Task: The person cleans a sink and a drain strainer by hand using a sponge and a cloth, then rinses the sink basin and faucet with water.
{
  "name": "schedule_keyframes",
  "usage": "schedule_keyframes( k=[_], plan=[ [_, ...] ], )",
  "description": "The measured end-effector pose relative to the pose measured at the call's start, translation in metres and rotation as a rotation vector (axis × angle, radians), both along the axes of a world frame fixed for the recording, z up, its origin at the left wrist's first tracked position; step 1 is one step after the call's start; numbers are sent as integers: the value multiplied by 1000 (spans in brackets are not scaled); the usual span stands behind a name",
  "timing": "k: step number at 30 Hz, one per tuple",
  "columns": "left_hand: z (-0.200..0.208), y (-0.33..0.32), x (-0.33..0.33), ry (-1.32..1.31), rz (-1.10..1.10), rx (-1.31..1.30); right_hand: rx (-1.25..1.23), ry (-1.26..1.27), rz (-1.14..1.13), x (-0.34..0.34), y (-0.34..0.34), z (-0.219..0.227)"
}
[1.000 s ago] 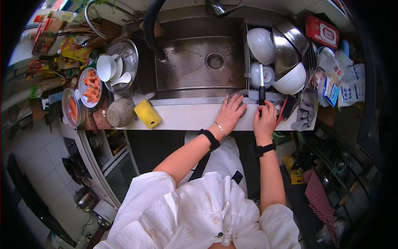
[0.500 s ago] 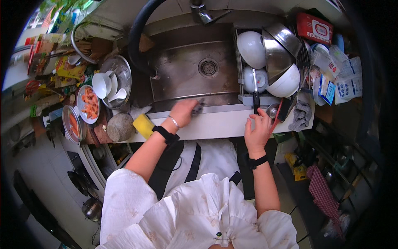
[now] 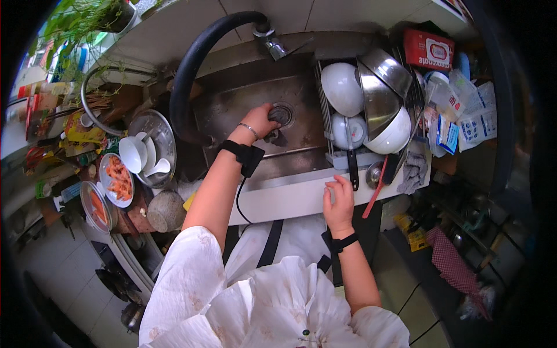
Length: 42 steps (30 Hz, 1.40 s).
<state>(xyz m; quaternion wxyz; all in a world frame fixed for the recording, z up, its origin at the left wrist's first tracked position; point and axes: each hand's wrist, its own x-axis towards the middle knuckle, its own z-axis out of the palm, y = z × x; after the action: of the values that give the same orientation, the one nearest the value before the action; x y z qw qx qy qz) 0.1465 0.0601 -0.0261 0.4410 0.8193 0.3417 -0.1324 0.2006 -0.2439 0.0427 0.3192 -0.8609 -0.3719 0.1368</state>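
A steel sink (image 3: 226,104) is filling the middle of the view, and a pale counter edge (image 3: 278,200) is running along its near side. A dish rack (image 3: 331,159) is standing at the sink's right end, where a large steel bowl (image 3: 377,98) is leaning among a white bowl (image 3: 341,90) at the upper left and another white bowl (image 3: 394,130) below it. A thick black hose (image 3: 183,75) is arching over the left of the sink, and beyond it a steel basin (image 3: 168,139) is holding small white dishes and a spoon. The left hand (image 3: 259,123) is resting low in the sink beside the drain; its fingers are bending downward, their tips are hiding from view, and I cannot tell how tightly they are closing or on what. The right hand (image 3: 338,203) is hovering by the counter edge with fingers loosely curving and thumb standing apart, holding nothing. A plate (image 3: 104,173) of orange food is sitting left of the basin, and a grey cloth (image 3: 413,172) is lying right of the rack. A black-handled tool (image 3: 353,168) is slanting from the rack, its handle end pointing just beside the right fingertips. The round drain (image 3: 288,111) is showing past the left hand, and a dark grey wad (image 3: 278,137) is lying just below that hand in the sink, blurred.
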Motion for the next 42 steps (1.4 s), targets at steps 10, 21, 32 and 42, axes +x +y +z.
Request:
schedule_keyframes(
  k=[10,21,32,42],
  plan=[
    [-113,14,71,-143,486,94,-94,102,27,-5,5,-53],
    [-197,-2,145,-378,108,221,29,60,101,6,5,-59],
    [-207,-39,173,-444,-139,-417,32,138,172,14,-2,-65],
    [-227,-94,193,-309,-475,-351,-8,203,193,14,-7,-67]
  ],
)
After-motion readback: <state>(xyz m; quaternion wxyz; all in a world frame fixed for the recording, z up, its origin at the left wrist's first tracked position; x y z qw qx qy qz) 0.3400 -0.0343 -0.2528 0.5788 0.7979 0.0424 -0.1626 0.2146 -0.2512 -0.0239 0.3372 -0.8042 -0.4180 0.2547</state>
